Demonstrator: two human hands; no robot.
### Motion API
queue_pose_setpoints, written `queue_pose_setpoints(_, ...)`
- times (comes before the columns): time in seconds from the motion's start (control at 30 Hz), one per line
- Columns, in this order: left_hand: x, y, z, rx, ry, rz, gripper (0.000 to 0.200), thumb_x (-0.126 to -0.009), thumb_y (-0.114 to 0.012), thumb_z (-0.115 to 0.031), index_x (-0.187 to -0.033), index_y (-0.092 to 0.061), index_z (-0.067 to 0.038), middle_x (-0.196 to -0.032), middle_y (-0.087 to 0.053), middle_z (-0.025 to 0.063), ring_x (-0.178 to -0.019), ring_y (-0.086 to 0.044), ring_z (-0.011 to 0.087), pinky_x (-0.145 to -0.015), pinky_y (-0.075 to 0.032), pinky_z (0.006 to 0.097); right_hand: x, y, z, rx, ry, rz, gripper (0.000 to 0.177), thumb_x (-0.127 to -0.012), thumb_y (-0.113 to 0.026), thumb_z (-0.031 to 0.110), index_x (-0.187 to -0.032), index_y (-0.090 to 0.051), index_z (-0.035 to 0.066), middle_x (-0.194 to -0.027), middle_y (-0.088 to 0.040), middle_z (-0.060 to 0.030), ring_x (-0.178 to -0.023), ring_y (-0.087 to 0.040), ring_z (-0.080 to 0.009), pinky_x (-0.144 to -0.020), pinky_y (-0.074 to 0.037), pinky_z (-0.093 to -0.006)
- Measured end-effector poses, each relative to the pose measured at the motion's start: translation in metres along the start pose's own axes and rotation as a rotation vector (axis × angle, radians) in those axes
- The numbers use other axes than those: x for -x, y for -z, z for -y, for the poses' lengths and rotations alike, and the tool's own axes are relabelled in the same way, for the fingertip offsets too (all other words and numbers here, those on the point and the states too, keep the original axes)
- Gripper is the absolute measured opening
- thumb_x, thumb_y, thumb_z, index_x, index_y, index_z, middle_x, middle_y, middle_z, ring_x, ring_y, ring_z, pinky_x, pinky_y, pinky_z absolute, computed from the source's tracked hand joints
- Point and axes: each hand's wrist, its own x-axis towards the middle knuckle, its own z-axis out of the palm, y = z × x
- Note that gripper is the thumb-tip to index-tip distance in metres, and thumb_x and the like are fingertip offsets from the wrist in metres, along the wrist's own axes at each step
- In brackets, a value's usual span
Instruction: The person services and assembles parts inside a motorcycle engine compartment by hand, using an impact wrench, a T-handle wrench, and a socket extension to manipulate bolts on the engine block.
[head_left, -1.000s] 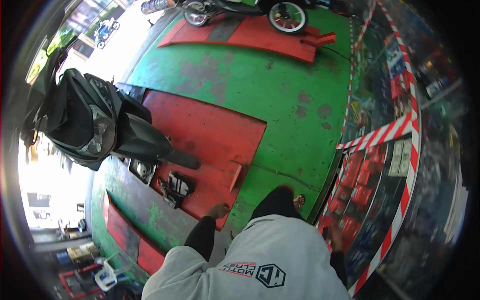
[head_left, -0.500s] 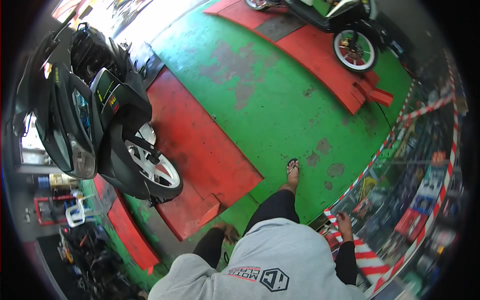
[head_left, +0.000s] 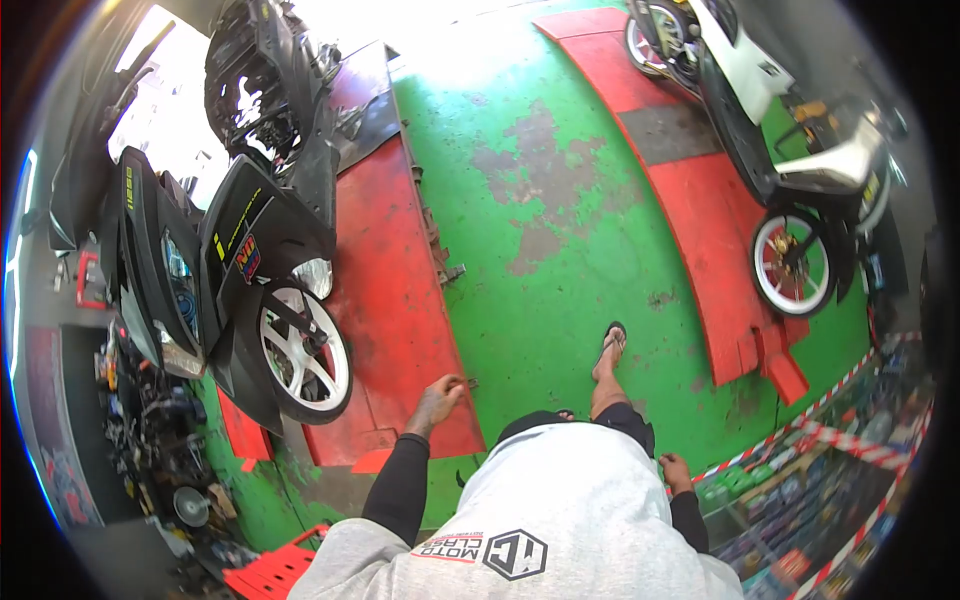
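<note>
My left hand (head_left: 438, 402), at the end of a black sleeve, is held out over the edge of the red ramp (head_left: 400, 320). Its fingers are loosely bent, with nothing visible in them. Beside my right hip hangs my right hand (head_left: 677, 472), fingers slack and a little apart, near the glass display case (head_left: 760, 500); it holds nothing that shows. A dark scooter (head_left: 235, 270) with a white front wheel (head_left: 305, 350) stands on the ramp, left of my left hand.
Another red ramp (head_left: 690, 230) on the right bears a white and black scooter (head_left: 740, 80). Red-and-white tape (head_left: 850, 445) edges the display case. Dark parts (head_left: 165, 420) are piled at the left, near a red plastic item (head_left: 280, 565). One sandalled foot (head_left: 611, 350) is on the green floor.
The view has shifted, bringing more of the right-hand scooter into sight. My left hand has risen from low beside my leg to over the ramp edge. My right hand now hangs closer to my hip.
</note>
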Motion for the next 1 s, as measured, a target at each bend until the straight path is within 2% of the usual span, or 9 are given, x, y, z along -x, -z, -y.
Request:
queue_pose_setpoints(0.1,0.003,-0.005,0.076,-0.261,0.218,-0.146,0.033,-0.094,-0.059,-0.024,-0.117,-0.064,-0.001,-0.110,-0.069,0.0220,-0.106,-0.066,0.0351,-0.090,-0.052,0.0410,-0.093,0.064,0.104,0.053,0.069,-0.011,0.042,-0.092,-0.064,0.026,-0.121,-0.063,-0.004,-0.113,-0.069,-0.0192,-0.104,-0.065,-0.0285,-0.089,-0.050,-0.0380)
queue_pose_setpoints(0.13,0.008,-0.007,0.078,-0.285,0.409,-0.105,0.033,-0.093,-0.059,-0.024,-0.116,-0.065,-0.001,-0.111,-0.069,0.0227,-0.108,-0.065,0.0371,-0.091,-0.051,0.0419,-0.132,0.081,0.130,0.098,0.133,-0.005,0.041,-0.092,-0.064,0.026,-0.120,-0.063,-0.004,-0.113,-0.069,-0.0196,-0.104,-0.065,-0.0288,-0.091,-0.050,-0.0383)
queue_pose_setpoints(0.27,0.002,-0.021,0.052,-0.126,0.461,-0.284,0.031,-0.094,-0.058,-0.022,-0.114,-0.065,0.000,-0.111,-0.068,0.0213,-0.106,-0.065,0.0359,-0.090,-0.052,0.0427,-0.238,0.111,0.306,0.211,0.424,0.015,0.036,-0.095,-0.062,0.022,-0.120,-0.062,-0.004,-0.116,-0.068,-0.0190,-0.108,-0.064,-0.0285,-0.094,-0.049,-0.0375)
queue_pose_setpoints(0.33,-0.035,-0.022,0.024,0.048,0.230,-0.581,0.029,-0.095,-0.057,-0.022,-0.115,-0.065,-0.001,-0.113,-0.066,0.0193,-0.104,-0.064,0.0361,-0.089,-0.052,0.0441,-0.250,0.085,0.403,0.053,0.499,0.047,0.037,-0.096,-0.061,0.021,-0.126,-0.061,-0.001,-0.122,-0.066,-0.0178,-0.114,-0.062,-0.0261,-0.097,-0.048,-0.0359)
queue_pose_setpoints(0.5,-0.170,0.017,-0.082,-0.427,-0.009,-0.578,0.039,-0.093,-0.063,-0.022,-0.128,-0.056,-0.007,-0.136,-0.049,0.0160,-0.123,-0.048,0.0358,-0.105,-0.039,0.0464,-0.265,-0.044,0.571,-0.144,0.538,0.267,0.038,-0.097,-0.061,0.018,-0.131,-0.057,0.002,-0.129,-0.063,-0.0137,-0.116,-0.060,-0.0228,-0.098,-0.048,-0.0348)
queue_pose_setpoints(0.73,-0.355,0.040,-0.030,-0.793,0.095,-0.714,0.063,-0.094,-0.061,-0.021,-0.150,-0.033,-0.010,-0.154,-0.029,0.0206,-0.141,-0.028,0.0405,-0.115,-0.023,0.0554,-0.357,-0.239,0.548,-0.184,0.401,0.625,0.037,-0.096,-0.060,0.013,-0.131,-0.056,0.003,-0.127,-0.059,-0.0144,-0.116,-0.058,-0.0264,-0.097,-0.048,-0.0363)
queue_pose_setpoints(0.83,-0.374,0.023,0.004,-0.690,0.074,-0.701,0.073,-0.097,-0.055,-0.019,-0.155,-0.015,-0.002,-0.159,-0.020,0.0220,-0.147,-0.020,0.0388,-0.119,-0.017,0.0501,-0.386,-0.268,0.500,-0.082,0.346,0.680,0.039,-0.093,-0.063,0.013,-0.130,-0.056,0.003,-0.125,-0.059,-0.0159,-0.115,-0.059,-0.0272,-0.096,-0.048,-0.0375)
queue_pose_setpoints(0.9,-0.378,0.021,0.011,-0.688,0.083,-0.717,0.074,-0.095,-0.057,-0.020,-0.155,-0.017,-0.001,-0.158,-0.022,0.0223,-0.146,-0.022,0.0402,-0.118,-0.018,0.0517,-0.408,-0.276,0.478,0.269,0.310,0.634,0.040,-0.090,-0.065,0.013,-0.128,-0.057,0.001,-0.124,-0.060,-0.0167,-0.115,-0.058,-0.0283,-0.098,-0.047,-0.0383)
queue_pose_setpoints(1.0,-0.374,0.019,0.014,-0.672,0.117,-0.722,0.075,-0.092,-0.058,-0.015,-0.154,-0.017,-0.001,-0.157,-0.024,0.0231,-0.146,-0.022,0.0411,-0.118,-0.019,0.0516,-0.418,-0.274,0.520,0.245,0.398,0.616,0.040,-0.088,-0.065,0.010,-0.126,-0.057,0.000,-0.123,-0.060,-0.0168,-0.116,-0.057,-0.0296,-0.100,-0.045,-0.0389)
